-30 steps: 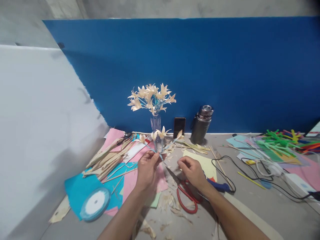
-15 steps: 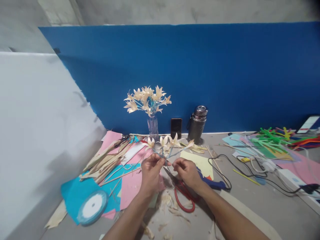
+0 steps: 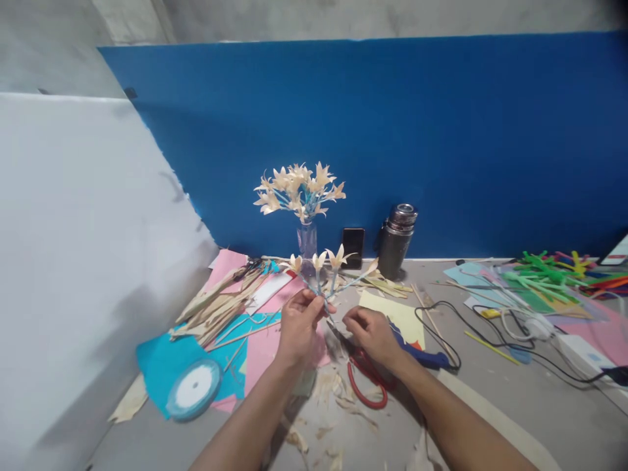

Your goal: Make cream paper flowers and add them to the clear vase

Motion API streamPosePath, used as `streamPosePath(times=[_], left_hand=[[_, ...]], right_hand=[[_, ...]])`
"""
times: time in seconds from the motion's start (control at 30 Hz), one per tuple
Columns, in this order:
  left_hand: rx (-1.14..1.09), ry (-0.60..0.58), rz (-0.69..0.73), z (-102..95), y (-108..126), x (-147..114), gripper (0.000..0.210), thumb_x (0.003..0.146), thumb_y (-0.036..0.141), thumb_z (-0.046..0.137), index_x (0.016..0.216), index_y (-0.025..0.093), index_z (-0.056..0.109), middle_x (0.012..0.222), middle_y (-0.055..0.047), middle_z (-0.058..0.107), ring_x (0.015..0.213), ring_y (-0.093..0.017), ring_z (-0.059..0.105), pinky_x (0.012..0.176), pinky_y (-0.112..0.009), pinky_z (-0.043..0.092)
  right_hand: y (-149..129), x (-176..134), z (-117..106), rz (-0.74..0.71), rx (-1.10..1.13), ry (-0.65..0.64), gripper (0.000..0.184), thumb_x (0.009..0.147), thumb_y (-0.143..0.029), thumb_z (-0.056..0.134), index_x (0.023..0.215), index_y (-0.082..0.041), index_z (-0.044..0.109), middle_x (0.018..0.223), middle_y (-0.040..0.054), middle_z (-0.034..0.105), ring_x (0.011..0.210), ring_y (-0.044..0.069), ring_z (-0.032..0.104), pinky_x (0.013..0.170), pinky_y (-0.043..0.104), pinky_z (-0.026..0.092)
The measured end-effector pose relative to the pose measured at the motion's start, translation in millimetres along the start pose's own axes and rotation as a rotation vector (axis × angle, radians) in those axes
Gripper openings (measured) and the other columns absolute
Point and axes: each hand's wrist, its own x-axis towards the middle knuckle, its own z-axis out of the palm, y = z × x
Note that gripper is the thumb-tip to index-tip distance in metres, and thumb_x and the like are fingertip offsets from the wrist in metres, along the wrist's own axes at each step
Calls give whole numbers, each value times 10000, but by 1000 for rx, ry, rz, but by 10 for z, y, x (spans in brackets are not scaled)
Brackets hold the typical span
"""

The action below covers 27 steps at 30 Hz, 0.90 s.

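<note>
My left hand (image 3: 298, 327) pinches the lower stems of a small spray of cream paper-like flowers (image 3: 318, 263), whose blue-wrapped stems fan out above the fingers. Close by on the right, my right hand (image 3: 371, 335) is closed with fingers pressed together; whatever it may hold is too small to make out. Red-handled scissors (image 3: 369, 403) lie on the table under and beside the right hand, blades pointing toward the stems. Beyond the hands, a clear vase (image 3: 307, 237) carries a fuller bunch of similar flowers (image 3: 297, 186).
To the left are a ribbon roll (image 3: 195, 390), dried husk strips (image 3: 220, 304) and coloured paper sheets. A dark flask (image 3: 396, 242) and a phone (image 3: 353, 247) stand by the blue partition (image 3: 392, 131). Cables, a blue-handled tool (image 3: 429, 358) and green pipe cleaners (image 3: 540, 275) lie rightward.
The view has swung slightly, so the tabletop things appear further right. The flower spray sits a little higher above my left hand, showing more stem. Both hands remain close together.
</note>
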Motion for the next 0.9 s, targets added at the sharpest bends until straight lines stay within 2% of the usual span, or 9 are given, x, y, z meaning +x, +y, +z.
streamPosePath(times=[0.1,0.2,0.33,0.4,0.47,0.57,0.7,0.8,0.9], left_hand=[[-34,-3,-44,3,-2,-33,394,589,277,883,749,167,541,625,66,614,560,-121,656,635,-240,500],[-49,-73,-114,-9,-9,-56,381,599,283,884,715,158,544,609,53,612,559,-117,644,620,-234,502],[-50,-180,-215,3,-13,-64,374,611,291,883,661,143,543,571,34,605,538,-105,621,566,-203,474],[-41,-210,-256,24,-16,-74,375,595,294,892,660,134,559,566,25,612,522,-101,613,542,-191,458],[-23,-244,-293,51,-21,-97,364,601,301,887,666,128,573,562,9,625,516,-103,610,540,-189,454],[-15,-298,-343,84,-28,-152,342,643,315,863,673,130,576,566,-24,657,514,-105,602,545,-190,450],[2,-310,-387,82,-25,-226,329,671,329,843,683,136,578,570,-43,673,490,-96,579,501,-175,413],[9,-332,-399,45,-8,-255,331,675,339,839,679,138,575,570,-41,669,475,-91,566,471,-171,390],[7,-356,-407,7,12,-267,329,669,334,843,696,138,580,584,-40,675,453,-83,548,449,-170,377]], right_hand=[[9,3,-3,3,5,-8,193,886,-281,555,777,-186,682,761,30,708,713,169,636,701,269,438],[25,7,1,78,68,-27,194,878,-303,558,773,-189,675,721,16,682,646,157,611,640,268,436],[5,82,-69,291,342,-33,219,820,-374,643,733,-175,668,629,-6,620,477,110,497,485,242,377],[-43,167,-165,333,499,-10,261,765,-418,713,719,-164,675,592,-9,592,465,99,466,460,234,347],[-117,267,-286,283,674,-20,294,725,-444,762,739,-162,679,614,-12,590,473,81,440,455,222,319],[-252,385,-440,218,758,-154,324,690,-442,811,704,-148,676,595,-18,564,478,65,407,448,214,276],[-392,415,-479,182,808,-328,308,661,-392,848,763,-145,696,657,3,614,559,94,502,508,223,352],[-432,392,-422,185,843,-314,293,643,-353,865,763,-155,687,705,7,626,621,124,557,557,246,409],[-454,386,-374,189,856,-260,284,650,-342,866,713,-164,654,653,-16,576,580,109,519,519,237,380]])
